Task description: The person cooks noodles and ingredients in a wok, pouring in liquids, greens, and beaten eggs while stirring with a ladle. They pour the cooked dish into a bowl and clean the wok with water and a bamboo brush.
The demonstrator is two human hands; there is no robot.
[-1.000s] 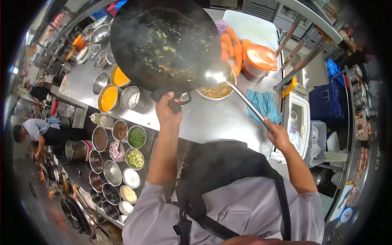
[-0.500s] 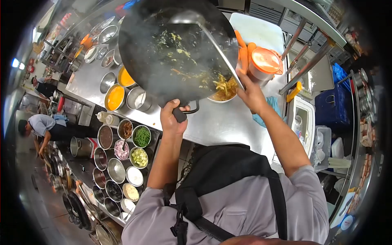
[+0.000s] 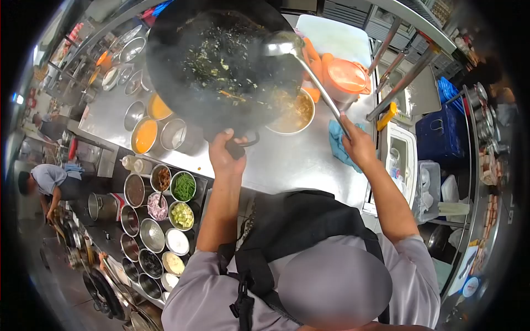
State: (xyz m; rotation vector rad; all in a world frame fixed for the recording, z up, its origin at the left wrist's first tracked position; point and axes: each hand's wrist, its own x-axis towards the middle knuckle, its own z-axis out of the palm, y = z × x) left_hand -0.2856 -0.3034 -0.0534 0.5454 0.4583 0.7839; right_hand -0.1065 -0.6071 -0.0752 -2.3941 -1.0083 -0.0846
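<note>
My left hand (image 3: 227,153) is closed round the handle of a large black wok (image 3: 215,66), tilted above the steel counter (image 3: 270,160). Steam rises from the wok, and bits of food cling to its dark inside. The long metal handle of a ladle (image 3: 320,85) is in my right hand (image 3: 359,144). The ladle's bowl is at the wok's right rim, above a round bowl (image 3: 313,118) of brownish-yellow food. Part of that bowl is hidden by the wok. A blue cloth (image 3: 339,146) lies beside my right hand.
Carrots (image 3: 312,52) and an orange-lidded container (image 3: 346,76) stand right of the wok, near a pale cutting board (image 3: 334,38). Bowls of orange liquid (image 3: 144,137) are at left. Several ingredient tins (image 3: 152,234) fill the lower left. Another person (image 3: 52,182) bends at far left.
The ladle has gone from inside the wok to its right rim, after an earlier move in. My right hand has moved right and down. The wok has shifted slightly left, showing more of the food bowl.
</note>
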